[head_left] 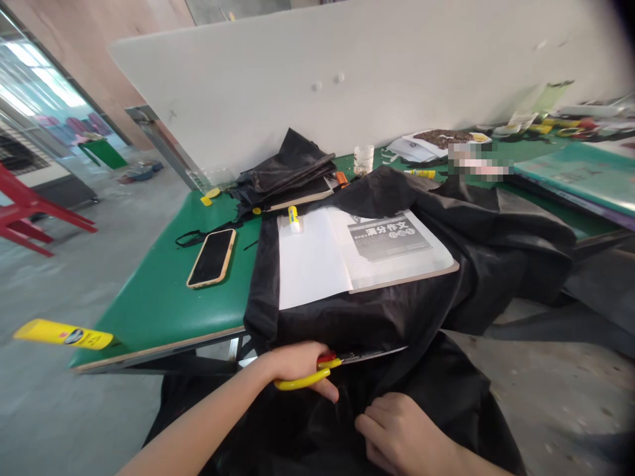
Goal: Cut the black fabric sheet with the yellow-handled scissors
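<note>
While the left hand (302, 363) grasps the scissors (303, 381) by the handles, the right hand (401, 430) is clenched into the black cloth (367, 317), fingers curled under; what exactly they pinch is hidden. Scissors: bright yellow plastic loops, red on the inner side, thumb below the yellow loop, slim metal blades pointing right along the cloth just below the table edge. Can't tell if the blades are apart. Cloth: plain black, thin-looking, slight sheen, soft creases. It lies on the green table (159, 291) under an open book (312, 264), hangs over the near edge down to the hands, and runs off right in loose, heaped folds. Lower part is dark and bunched, so its edges there are hard to read. Book: left page blank white, right page with a grey printed block in Chinese characters; yellow-and-white glue stick (294, 218) lying on the left page's top. Phone (211, 259), dark screen, light-coloured case, left of the cloth. Crumpled black bundle (288, 168) behind the book, near a white cup (364, 160).
</note>
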`<state>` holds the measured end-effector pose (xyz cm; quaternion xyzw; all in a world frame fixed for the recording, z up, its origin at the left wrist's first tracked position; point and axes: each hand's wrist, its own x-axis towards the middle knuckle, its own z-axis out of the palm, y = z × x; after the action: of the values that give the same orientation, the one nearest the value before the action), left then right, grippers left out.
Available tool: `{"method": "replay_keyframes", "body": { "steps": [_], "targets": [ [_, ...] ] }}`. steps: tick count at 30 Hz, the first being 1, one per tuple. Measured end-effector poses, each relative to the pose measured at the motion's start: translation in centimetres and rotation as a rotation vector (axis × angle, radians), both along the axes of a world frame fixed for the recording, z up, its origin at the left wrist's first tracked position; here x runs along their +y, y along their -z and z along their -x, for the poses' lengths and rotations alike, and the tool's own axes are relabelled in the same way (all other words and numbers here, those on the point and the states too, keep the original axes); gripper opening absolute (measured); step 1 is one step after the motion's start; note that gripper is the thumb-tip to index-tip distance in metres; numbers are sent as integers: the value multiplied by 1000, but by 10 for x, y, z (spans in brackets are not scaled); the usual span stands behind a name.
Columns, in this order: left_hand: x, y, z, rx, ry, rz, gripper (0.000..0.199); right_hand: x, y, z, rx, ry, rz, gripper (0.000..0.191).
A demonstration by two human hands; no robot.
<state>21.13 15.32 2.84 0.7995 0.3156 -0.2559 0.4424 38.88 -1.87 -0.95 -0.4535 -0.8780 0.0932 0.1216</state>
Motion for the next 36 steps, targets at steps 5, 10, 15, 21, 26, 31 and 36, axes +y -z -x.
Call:
{"method": "replay_keyframes", "body": {
  "steps": [5,10,15,21,26,31,36],
  "targets": [
    [1,-9,0,-17,49,11,66,2,-4,1,-1,-18,-12,11],
    [0,-17,-8,6,137,7,63,3,-3,1,-6,-45,-5,10],
    [0,-21,-13,35,163,-2,60,5,-4,1,-5,-39,-3,11],
    [3,-18,-18,-9,146,69,64,6,-7,2,-31,-54,28,9],
    [4,-16,-24,-17,148,44,66,6,-7,2,-47,-55,25,8],
    [0,-14,-28,8,106,-72,52,5,-5,2,-38,-44,28,9],
    [-7,-15,-29,-6,2,-143,56,5,0,2,-35,-41,46,9]
  ]
}}
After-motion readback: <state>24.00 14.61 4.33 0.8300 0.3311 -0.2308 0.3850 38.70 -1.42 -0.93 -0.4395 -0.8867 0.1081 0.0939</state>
